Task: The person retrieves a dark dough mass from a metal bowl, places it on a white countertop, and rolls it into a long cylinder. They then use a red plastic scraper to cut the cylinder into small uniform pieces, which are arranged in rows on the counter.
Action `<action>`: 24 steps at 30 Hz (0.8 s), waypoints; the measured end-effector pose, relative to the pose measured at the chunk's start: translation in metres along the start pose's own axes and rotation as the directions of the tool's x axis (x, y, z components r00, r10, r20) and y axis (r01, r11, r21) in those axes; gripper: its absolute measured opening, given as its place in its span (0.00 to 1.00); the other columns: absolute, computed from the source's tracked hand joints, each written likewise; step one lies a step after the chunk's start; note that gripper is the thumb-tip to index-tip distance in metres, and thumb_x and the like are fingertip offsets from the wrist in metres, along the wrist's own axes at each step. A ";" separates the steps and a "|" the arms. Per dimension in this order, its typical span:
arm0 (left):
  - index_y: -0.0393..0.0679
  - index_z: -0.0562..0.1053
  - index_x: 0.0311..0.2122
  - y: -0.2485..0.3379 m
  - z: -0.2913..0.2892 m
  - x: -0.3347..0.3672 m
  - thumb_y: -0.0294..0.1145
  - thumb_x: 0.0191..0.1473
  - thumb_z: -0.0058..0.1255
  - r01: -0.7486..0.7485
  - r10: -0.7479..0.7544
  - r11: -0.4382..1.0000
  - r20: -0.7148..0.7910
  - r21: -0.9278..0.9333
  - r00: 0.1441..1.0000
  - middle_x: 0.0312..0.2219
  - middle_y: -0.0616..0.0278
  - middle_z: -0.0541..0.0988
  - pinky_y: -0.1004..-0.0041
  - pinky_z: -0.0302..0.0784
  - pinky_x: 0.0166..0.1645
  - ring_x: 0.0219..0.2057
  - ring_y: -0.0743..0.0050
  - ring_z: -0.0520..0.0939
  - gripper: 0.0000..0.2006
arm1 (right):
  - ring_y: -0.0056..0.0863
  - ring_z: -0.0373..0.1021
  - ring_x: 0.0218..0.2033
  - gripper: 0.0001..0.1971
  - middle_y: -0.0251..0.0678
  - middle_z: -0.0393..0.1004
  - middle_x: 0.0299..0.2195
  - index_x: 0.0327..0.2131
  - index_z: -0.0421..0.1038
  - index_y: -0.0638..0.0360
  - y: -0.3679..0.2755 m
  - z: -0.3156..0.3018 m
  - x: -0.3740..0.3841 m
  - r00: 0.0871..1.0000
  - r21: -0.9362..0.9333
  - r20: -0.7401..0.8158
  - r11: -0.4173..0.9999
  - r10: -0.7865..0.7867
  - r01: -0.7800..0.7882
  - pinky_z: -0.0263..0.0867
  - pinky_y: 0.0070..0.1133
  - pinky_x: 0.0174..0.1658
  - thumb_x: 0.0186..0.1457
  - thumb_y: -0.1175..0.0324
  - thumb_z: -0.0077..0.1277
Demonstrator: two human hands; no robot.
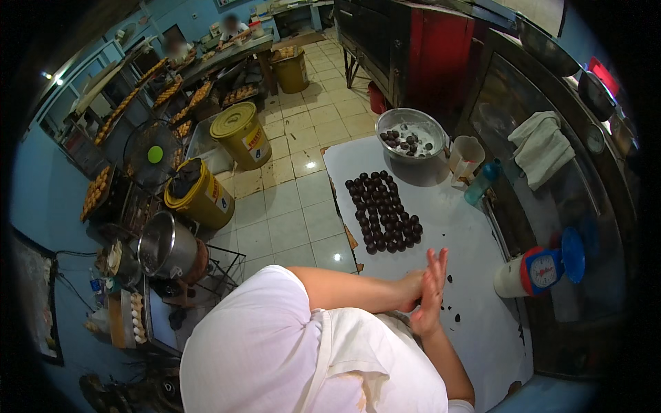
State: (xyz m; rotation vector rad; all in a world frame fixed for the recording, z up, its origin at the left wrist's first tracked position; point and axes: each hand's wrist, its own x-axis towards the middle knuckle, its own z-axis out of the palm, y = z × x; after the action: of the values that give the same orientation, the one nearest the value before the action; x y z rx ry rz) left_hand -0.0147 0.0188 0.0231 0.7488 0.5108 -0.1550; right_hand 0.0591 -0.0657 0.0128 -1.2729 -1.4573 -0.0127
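Note:
My left hand (411, 286) and my right hand (432, 292) are pressed palm to palm above the white tabletop. The right fingers stretch up and away from me, while most of the left fingers are hidden behind it. Low between the palms a bit of a dark lump (418, 301) shows; its shape is mostly covered. Just beyond my hands, dark brown balls (383, 212) lie in close rows on the table (475, 241). Several dark crumbs (457, 317) are scattered right of my wrist. At the table's far end, a metal bowl (411, 157) holds more dark balls and white powder.
Along the right side are a clear jug (466, 158), a teal bottle (482, 184) and a red-and-blue dial scale (541, 270). A dark cabinet borders that side. Yellow buckets (241, 131) and a large pot (165, 244) stand left. Two people are at a far table (227, 58).

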 end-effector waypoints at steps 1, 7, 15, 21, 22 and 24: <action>0.51 0.66 0.66 -0.006 0.001 0.010 0.66 0.67 0.39 0.007 -0.009 1.000 -0.040 -0.030 0.999 0.65 0.65 0.67 0.63 0.66 0.66 0.64 0.69 0.67 0.34 | 0.54 0.38 0.76 0.38 0.51 0.49 0.73 0.72 0.53 0.39 0.010 -0.001 -0.002 0.998 0.025 -0.037 0.998 0.050 -0.049 0.30 0.51 0.73 0.67 0.31 0.28; 0.43 0.68 0.62 0.006 0.002 0.013 0.65 0.66 0.43 -0.013 -0.003 0.979 -0.079 -0.202 0.997 0.60 0.60 0.72 0.61 0.69 0.63 0.60 0.68 0.71 0.35 | 0.53 0.34 0.76 0.43 0.52 0.44 0.74 0.74 0.45 0.48 0.003 -0.006 0.000 0.997 -0.165 -0.074 0.986 0.029 -0.041 0.29 0.52 0.73 0.67 0.30 0.25; 0.47 0.57 0.72 -0.033 -0.008 0.052 0.69 0.64 0.41 -0.052 0.045 0.998 -0.147 -0.046 0.988 0.69 0.57 0.61 0.61 0.56 0.71 0.67 0.65 0.63 0.42 | 0.56 0.31 0.76 0.44 0.53 0.45 0.74 0.75 0.44 0.48 0.026 -0.010 0.000 0.931 -0.021 -0.252 0.961 0.263 -0.277 0.25 0.53 0.73 0.66 0.29 0.23; 0.47 0.50 0.75 0.015 0.001 0.001 0.68 0.64 0.43 0.081 -0.094 0.991 -0.124 -0.108 0.988 0.74 0.60 0.50 0.67 0.50 0.74 0.73 0.68 0.53 0.46 | 0.52 0.29 0.76 0.44 0.51 0.43 0.75 0.75 0.42 0.51 -0.010 0.004 0.012 1.000 0.024 -0.019 1.000 -0.003 0.003 0.21 0.52 0.73 0.67 0.30 0.25; 0.51 0.49 0.75 -0.010 0.000 0.024 0.68 0.64 0.43 0.046 -0.057 0.996 -0.131 -0.080 0.990 0.74 0.62 0.50 0.67 0.50 0.73 0.73 0.68 0.53 0.45 | 0.53 0.30 0.76 0.44 0.51 0.44 0.75 0.75 0.43 0.48 0.007 -0.006 0.010 0.986 0.035 -0.102 0.991 0.133 -0.130 0.22 0.52 0.73 0.67 0.29 0.26; 0.53 0.46 0.76 -0.024 0.006 0.037 0.66 0.65 0.43 -0.041 0.031 0.998 -0.185 -0.054 0.982 0.73 0.63 0.53 0.67 0.50 0.73 0.71 0.69 0.56 0.44 | 0.55 0.31 0.76 0.43 0.52 0.45 0.74 0.75 0.45 0.44 0.025 -0.011 0.002 0.937 0.045 -0.205 0.959 0.284 -0.281 0.24 0.52 0.73 0.66 0.28 0.28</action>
State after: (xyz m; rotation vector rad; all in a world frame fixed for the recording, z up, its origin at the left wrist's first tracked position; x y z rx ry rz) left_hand 0.0124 -0.0010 -0.0058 0.7191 0.6744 -0.0370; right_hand 0.0841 -0.0607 0.0032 -1.4149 -1.0835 0.0548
